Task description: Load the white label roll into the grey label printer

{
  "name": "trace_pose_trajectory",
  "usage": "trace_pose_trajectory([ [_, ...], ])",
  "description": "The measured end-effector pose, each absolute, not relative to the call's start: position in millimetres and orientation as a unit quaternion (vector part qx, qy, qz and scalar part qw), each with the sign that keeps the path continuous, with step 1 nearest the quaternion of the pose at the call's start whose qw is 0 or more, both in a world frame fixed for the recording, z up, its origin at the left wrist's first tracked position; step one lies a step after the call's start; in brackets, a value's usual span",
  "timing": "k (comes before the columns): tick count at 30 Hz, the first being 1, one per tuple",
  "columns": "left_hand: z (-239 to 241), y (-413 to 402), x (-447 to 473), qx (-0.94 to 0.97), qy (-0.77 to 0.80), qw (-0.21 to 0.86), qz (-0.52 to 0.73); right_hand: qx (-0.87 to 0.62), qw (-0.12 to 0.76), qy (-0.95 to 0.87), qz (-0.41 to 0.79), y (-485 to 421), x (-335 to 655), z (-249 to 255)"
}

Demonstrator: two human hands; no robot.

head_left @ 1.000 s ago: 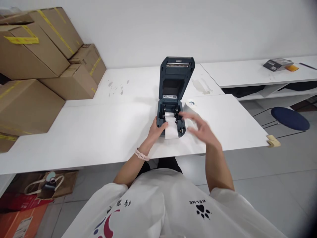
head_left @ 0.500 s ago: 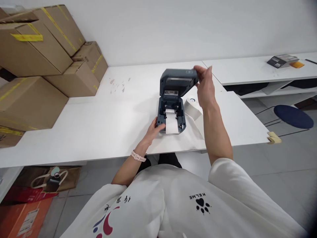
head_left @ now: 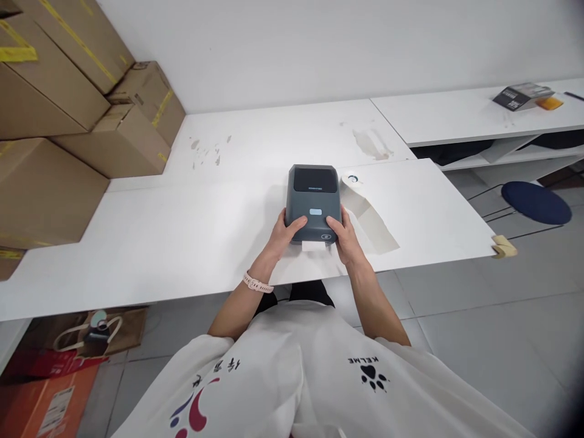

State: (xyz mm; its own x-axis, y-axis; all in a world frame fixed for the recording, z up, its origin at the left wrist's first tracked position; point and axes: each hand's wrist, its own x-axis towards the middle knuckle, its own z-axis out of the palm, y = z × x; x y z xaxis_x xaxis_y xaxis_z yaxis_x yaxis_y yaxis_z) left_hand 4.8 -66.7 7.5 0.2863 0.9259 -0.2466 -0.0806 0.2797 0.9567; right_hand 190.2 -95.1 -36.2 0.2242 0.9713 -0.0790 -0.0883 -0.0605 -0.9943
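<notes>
A dark grey label printer (head_left: 314,204) stands on the white table with its lid closed. White label paper (head_left: 313,246) sticks out from its front edge. My left hand (head_left: 283,236) grips the printer's front left side, thumb on top of the lid. On the front right side, my right hand (head_left: 345,237) grips it the same way, thumb on the lid. The undersides of the fingers are hidden by the printer. Right beside the printer lies a roll of white paper (head_left: 353,182), with a loose strip (head_left: 376,226) unrolled toward the table's front edge.
Cardboard boxes (head_left: 137,137) are stacked on the left of the white table (head_left: 205,231). A dark box (head_left: 517,97) lies on the far right shelf top. A blue stool (head_left: 536,202) stands on the right. Bags and an orange box (head_left: 50,398) sit below left.
The printer's lid has swung down from raised to closed. My right hand has come down from the lid's upper edge to the front right side. My left hand stays at the left side.
</notes>
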Motion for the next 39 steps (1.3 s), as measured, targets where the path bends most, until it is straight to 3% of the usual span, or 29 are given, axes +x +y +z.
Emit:
trace_pose_trajectory([
  [8, -6.0, -71.9, 1.7, 0.493, 0.482, 0.596, 0.412, -0.558, 0.567, -0.397, 0.458, -93.9, 189.5, -40.4],
  [12, -23.5, -115.8, 3.3, 0.434, 0.606, 0.467, 0.476, -0.564, 0.541, -0.445, 0.437, -91.5, 191.1, -45.3],
  [17, -26.9, -138.8, 11.7, 0.405, 0.523, 0.62, 0.422, -0.56, 0.566, -0.413, 0.442, -91.8, 187.7, -43.9],
  [20, -20.4, -129.3, 11.7, 0.379, 0.499, 0.661, 0.413, -0.564, 0.571, -0.394, 0.449, -86.7, 189.2, -39.7],
  [32, -23.3, -126.6, 2.3, 0.439, 0.482, 0.623, 0.432, -0.611, 0.493, -0.513, 0.348, -59.7, 197.9, -11.9],
  [39, -14.8, -107.5, -27.4, 0.407, 0.515, 0.519, 0.547, -0.562, 0.562, -0.461, 0.395, -105.9, 196.0, -11.4],
])
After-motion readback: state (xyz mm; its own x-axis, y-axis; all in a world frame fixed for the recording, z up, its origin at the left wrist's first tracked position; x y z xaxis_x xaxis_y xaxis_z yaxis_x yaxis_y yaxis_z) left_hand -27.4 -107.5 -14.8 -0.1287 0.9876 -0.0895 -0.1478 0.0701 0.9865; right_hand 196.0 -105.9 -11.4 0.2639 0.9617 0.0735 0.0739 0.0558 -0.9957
